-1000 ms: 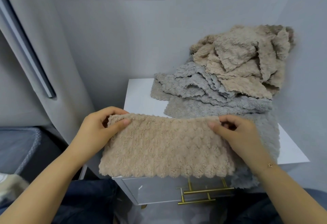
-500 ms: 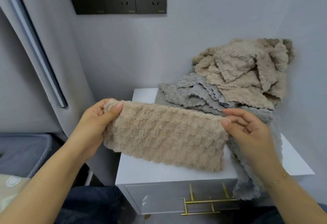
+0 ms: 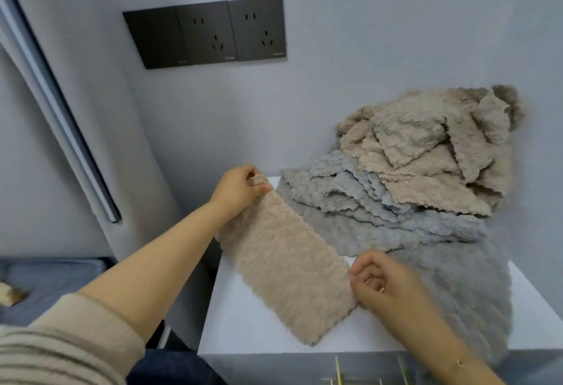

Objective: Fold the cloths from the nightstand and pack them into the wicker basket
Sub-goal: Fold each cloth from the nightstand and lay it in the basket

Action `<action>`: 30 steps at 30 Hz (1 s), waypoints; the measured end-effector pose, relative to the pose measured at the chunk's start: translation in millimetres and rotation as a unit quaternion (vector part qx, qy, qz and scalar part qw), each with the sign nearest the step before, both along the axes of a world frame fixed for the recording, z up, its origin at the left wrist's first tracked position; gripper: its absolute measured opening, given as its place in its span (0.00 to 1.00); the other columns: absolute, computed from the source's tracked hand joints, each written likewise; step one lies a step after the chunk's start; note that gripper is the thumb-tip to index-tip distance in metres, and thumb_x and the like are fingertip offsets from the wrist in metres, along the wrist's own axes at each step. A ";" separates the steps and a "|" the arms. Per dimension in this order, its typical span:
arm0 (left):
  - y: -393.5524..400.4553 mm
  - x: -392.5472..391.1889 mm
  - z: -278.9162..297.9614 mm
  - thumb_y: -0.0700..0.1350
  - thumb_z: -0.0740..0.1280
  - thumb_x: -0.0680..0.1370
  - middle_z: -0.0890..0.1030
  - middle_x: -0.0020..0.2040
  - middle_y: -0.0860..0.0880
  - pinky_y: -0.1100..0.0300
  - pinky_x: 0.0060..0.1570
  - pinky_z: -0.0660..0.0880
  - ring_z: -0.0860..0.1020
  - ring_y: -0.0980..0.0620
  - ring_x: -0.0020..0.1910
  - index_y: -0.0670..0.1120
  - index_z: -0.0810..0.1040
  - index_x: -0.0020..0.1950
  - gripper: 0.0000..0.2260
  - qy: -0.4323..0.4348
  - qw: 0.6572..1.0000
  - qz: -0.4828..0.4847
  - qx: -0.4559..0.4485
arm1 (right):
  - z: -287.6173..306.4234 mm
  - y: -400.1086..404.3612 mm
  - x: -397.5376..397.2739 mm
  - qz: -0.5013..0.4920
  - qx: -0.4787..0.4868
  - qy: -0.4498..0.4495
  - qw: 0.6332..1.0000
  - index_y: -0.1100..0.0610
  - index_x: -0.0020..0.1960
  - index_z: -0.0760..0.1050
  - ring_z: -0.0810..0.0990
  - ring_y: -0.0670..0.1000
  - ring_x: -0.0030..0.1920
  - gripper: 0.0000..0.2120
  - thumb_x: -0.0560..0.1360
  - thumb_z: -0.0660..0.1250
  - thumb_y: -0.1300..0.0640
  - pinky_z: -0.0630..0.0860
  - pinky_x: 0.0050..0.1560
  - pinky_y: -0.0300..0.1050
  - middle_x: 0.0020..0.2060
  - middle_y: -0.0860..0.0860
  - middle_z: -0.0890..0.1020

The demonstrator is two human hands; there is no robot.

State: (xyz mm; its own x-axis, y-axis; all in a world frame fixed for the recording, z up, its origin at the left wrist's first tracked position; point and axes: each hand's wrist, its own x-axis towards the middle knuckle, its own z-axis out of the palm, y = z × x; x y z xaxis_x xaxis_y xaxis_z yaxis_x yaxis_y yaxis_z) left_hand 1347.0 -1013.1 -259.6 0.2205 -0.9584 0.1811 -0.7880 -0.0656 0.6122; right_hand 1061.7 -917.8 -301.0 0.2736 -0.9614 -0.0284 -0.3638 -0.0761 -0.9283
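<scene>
A folded cloth (image 3: 289, 266) lies as a long strip on the nightstand (image 3: 259, 326), running from 11 o'clock at its far end to 5 o'clock at its near end. The left hand (image 3: 237, 189) holds the far end, over the nightstand's back left corner; the right hand (image 3: 380, 287) touches the strip's near right edge, at 3 o'clock of its lower part. A heap of cloths (image 3: 420, 177) sits at 2 o'clock from the strip, against the back wall and the right wall, its lower layers spreading forward over the nightstand's right side. A socket panel (image 3: 207, 33) is on the wall at 11 o'clock, above the left hand. A bed (image 3: 48, 281) lies at 9 o'clock, left of the nightstand.
</scene>
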 end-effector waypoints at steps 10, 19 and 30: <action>-17.5 5.8 -32.8 0.50 0.61 0.82 0.80 0.45 0.46 0.62 0.38 0.70 0.76 0.49 0.42 0.44 0.75 0.51 0.10 -0.003 1.000 -0.004 0.024 | -3.4 2.6 4.7 0.050 -0.062 0.125 0.989 0.37 0.54 0.65 0.75 0.49 0.32 0.06 0.79 0.61 0.47 0.69 0.34 0.48 0.36 0.50 0.78; -37.1 -10.9 -36.0 0.50 0.70 0.77 0.78 0.46 0.51 0.58 0.46 0.73 0.75 0.49 0.47 0.47 0.76 0.49 0.09 0.079 0.996 0.012 0.023 | -5.1 0.5 0.9 0.024 -0.030 0.085 0.996 0.44 0.47 0.73 0.72 0.41 0.28 0.07 0.77 0.66 0.56 0.69 0.34 0.40 0.33 0.47 0.79; 164.3 -61.1 -19.9 0.67 0.61 0.73 0.75 0.51 0.65 0.61 0.56 0.71 0.72 0.64 0.54 0.59 0.77 0.54 0.17 -0.057 0.996 -0.059 -0.047 | -5.4 2.2 3.0 0.027 -0.054 0.116 0.991 0.47 0.48 0.76 0.73 0.38 0.30 0.07 0.75 0.69 0.59 0.69 0.33 0.32 0.41 0.44 0.78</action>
State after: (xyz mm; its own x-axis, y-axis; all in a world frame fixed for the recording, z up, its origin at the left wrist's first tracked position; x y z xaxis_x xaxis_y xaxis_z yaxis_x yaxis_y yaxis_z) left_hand 1285.9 -848.8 -279.4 0.0798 -0.9543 0.2881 -0.8514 0.0851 0.5176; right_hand 1064.7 -915.6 -306.3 0.3224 -0.9466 0.0051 -0.5597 -0.1949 -0.8054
